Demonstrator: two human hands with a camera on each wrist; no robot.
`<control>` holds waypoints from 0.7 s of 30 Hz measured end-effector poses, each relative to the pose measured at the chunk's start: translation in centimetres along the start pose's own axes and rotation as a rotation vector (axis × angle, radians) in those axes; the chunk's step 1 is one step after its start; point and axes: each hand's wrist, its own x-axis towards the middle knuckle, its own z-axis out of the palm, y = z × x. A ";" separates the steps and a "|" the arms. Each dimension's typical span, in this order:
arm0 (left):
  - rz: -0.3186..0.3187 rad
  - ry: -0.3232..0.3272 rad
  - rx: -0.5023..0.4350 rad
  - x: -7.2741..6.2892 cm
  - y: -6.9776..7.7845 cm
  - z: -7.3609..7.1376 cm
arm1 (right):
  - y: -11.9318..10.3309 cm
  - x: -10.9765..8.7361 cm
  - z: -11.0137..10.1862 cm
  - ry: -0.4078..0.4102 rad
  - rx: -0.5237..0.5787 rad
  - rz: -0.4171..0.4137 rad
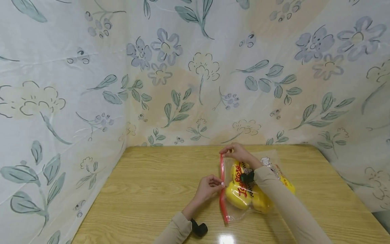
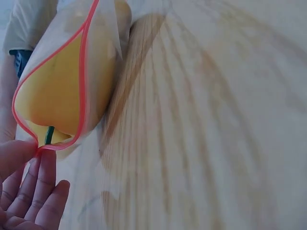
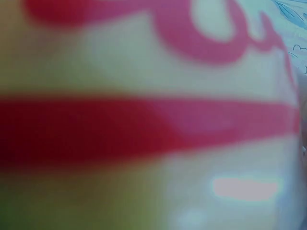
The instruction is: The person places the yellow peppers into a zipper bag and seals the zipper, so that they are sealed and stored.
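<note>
A clear zip bag (image 1: 240,215) with a red zip edge (image 1: 222,169) and red lettering lies on the table, holding several yellow peppers (image 1: 236,196). In the left wrist view, one yellow pepper (image 2: 55,91) with a green stem shows through the bag's gaping mouth. My left hand (image 1: 207,189) pinches the zip edge near its middle, at a small white slider (image 1: 222,184), between thumb and forefinger. At the far end of the zip edge, my right hand (image 1: 239,153) pinches the corner. Blurred red print (image 3: 144,127) fills most of the right wrist view, which hides that hand.
The wooden table (image 1: 152,186) stretches out to the left and right of the bag. Behind and beside it hangs a floral cloth (image 1: 182,84). Black wrist cameras (image 1: 200,229) sit at both of my sleeves.
</note>
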 end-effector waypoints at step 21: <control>0.003 -0.018 0.036 -0.1 -3.2 0.7 | -0.1 -0.1 -0.4 -0.012 0.010 0.031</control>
